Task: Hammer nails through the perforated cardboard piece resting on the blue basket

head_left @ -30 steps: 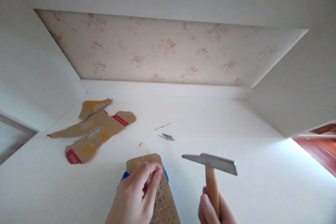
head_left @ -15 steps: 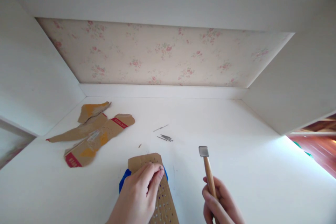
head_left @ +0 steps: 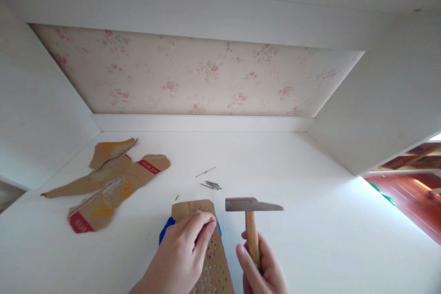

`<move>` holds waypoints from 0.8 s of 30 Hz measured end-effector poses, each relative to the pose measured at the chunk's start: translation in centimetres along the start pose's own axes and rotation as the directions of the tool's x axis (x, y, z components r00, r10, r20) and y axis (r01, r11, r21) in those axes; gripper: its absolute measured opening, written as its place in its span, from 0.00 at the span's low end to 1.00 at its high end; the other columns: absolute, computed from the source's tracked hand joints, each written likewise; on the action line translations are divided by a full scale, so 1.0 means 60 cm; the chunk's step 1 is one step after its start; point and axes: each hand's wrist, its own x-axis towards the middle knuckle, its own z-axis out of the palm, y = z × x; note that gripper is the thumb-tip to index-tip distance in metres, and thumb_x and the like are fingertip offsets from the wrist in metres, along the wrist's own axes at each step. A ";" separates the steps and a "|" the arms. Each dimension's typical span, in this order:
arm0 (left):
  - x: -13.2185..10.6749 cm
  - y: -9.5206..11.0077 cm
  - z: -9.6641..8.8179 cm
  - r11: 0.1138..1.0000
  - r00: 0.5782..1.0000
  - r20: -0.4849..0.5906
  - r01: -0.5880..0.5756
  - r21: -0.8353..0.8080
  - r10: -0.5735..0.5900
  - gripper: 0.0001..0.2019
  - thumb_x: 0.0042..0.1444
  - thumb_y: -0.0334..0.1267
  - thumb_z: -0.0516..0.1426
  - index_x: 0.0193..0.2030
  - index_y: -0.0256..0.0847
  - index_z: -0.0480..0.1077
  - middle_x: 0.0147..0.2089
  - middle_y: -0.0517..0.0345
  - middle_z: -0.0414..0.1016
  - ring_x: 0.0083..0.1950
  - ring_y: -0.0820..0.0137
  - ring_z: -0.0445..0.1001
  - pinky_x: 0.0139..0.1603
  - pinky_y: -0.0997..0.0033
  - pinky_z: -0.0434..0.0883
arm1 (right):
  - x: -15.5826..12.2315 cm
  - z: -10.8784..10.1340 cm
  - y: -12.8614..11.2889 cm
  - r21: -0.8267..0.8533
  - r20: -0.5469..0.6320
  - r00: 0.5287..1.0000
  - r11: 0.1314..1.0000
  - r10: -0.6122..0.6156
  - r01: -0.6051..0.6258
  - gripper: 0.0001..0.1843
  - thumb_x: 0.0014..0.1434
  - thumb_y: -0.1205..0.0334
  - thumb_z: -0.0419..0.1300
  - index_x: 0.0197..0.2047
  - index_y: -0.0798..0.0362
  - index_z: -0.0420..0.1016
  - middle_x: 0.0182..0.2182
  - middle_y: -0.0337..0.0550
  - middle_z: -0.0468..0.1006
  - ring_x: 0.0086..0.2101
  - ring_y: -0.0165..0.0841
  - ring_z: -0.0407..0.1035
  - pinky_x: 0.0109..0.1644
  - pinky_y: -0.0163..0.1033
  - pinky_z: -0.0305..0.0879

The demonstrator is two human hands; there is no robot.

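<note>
In the head view my left hand (head_left: 186,245) rests over a brown cardboard strip (head_left: 218,266) punched with rows of small holes. Its thumb and forefinger pinch a nail (head_left: 211,219), of which only the tip end near the fingertips shows. Blue material (head_left: 166,229) sticks out from under the strip on both sides. My right hand (head_left: 263,266) is closed round the wooden handle of a hammer (head_left: 253,232), its metal head sideways just right of the strip. Beyond the hands lies a small pile of nails (head_left: 212,185), with thin nails (head_left: 206,172) behind it.
Torn cardboard pieces (head_left: 113,188) with red and yellow marks lie to the left on the white surface (head_left: 310,220). A small brown scrap (head_left: 177,197) is near the strip. White panels and a flowered back wall (head_left: 206,73) enclose the space.
The hammer has moved left, closer to my left hand, and turned so its head now shows side-on. My left hand keeps its pinch at the strip. The view has shifted slightly.
</note>
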 end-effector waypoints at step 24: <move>0.008 -0.007 0.010 0.993 0.995 0.026 -0.101 0.053 0.099 0.10 0.70 0.34 0.46 0.42 0.45 0.68 0.36 0.58 0.77 0.36 0.68 0.79 0.37 0.72 0.76 | 0.004 0.022 -0.072 0.018 0.039 0.989 0.990 0.141 -0.142 0.28 0.47 0.38 0.69 0.45 0.46 0.78 0.20 0.31 0.70 0.15 0.23 0.59 0.15 0.26 0.57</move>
